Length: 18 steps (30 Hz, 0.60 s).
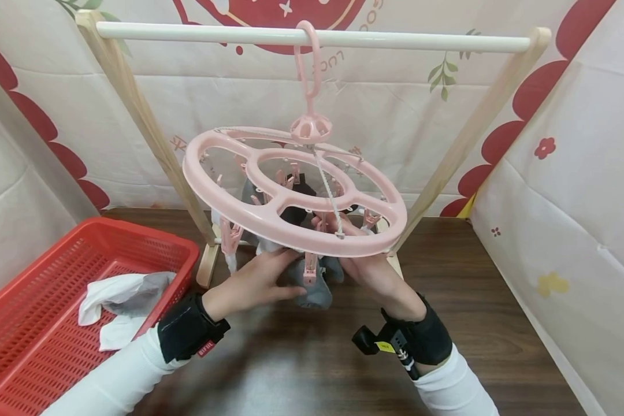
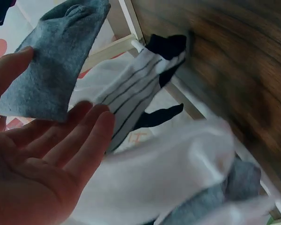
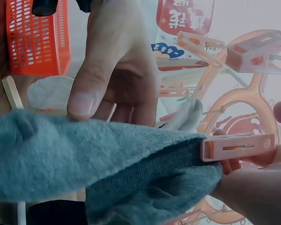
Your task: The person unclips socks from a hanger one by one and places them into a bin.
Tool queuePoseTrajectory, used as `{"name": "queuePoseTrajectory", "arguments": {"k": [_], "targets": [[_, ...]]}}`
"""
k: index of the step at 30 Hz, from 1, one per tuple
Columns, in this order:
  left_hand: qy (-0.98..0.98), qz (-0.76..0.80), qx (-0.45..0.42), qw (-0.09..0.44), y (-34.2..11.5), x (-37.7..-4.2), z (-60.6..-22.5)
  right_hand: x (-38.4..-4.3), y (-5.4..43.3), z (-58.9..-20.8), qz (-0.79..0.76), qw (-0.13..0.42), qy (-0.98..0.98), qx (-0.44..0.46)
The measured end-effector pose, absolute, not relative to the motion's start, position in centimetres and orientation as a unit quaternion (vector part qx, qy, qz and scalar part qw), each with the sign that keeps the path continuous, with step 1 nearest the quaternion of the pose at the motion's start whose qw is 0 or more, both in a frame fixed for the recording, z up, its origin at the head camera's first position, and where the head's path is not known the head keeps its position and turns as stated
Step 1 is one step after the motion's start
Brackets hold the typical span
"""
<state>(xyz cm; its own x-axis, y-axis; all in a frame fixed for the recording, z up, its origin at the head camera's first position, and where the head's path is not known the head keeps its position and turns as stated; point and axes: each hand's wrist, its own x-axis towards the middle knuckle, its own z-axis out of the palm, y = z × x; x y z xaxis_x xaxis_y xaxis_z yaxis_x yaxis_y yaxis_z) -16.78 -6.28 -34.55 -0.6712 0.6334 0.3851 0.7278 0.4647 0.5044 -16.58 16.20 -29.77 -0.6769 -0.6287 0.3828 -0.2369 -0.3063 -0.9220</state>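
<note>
A grey sock (image 3: 98, 154) hangs from a pink clip (image 3: 239, 147) that bites its open edge. My right hand (image 1: 374, 271) reaches up under the pink drying ring (image 1: 229, 211), its fingers around this clip in the right wrist view. The left hand (image 1: 262, 283) is beside the sock, fingers extended; its thumb overlaps the grey cloth in the left wrist view. Behind it hang a striped sock (image 2: 131, 91) with dark ends and a pale sock (image 2: 164, 168). The ring hides part of the right fingers in the head view.
The ring's hook (image 1: 312, 63) hangs on a white rod (image 1: 213, 33) between wooden legs (image 1: 463, 138). To the left stands a red basket (image 1: 187, 248) with white and grey socks (image 1: 130, 297) inside. Another clip (image 1: 231, 237) dangles at the ring's left edge.
</note>
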Motion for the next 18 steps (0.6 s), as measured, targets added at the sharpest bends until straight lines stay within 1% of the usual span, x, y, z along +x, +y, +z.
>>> {"name": "queuePoseTrajectory", "arguments": {"k": [4, 9, 11, 16, 18], "targets": [[-0.843, -0.340, -0.411, 0.063, -6.1, -16.9, -34.8, -16.7, 15.8, -29.9, -0.718, 0.138, 0.560, -0.391], [-0.833, -0.340, -0.430, 0.079, -5.9, -16.9, -35.0, -17.1, 15.6, -30.5, -0.727, 0.118, 0.546, -0.399], [-0.834, -0.340, -0.428, 0.076, -5.9, -16.9, -35.1, -17.2, 15.6, -30.8, -0.735, 0.108, 0.543, -0.391], [-0.853, -0.328, -0.403, 0.048, -5.9, -16.6, -35.2, -17.2, 16.0, -31.5, -0.761, 0.094, 0.532, -0.358], [-0.861, -0.314, -0.396, 0.048, -5.9, -16.5, -35.2, -17.2, 16.2, -31.7, -0.767, 0.092, 0.529, -0.352]]}}
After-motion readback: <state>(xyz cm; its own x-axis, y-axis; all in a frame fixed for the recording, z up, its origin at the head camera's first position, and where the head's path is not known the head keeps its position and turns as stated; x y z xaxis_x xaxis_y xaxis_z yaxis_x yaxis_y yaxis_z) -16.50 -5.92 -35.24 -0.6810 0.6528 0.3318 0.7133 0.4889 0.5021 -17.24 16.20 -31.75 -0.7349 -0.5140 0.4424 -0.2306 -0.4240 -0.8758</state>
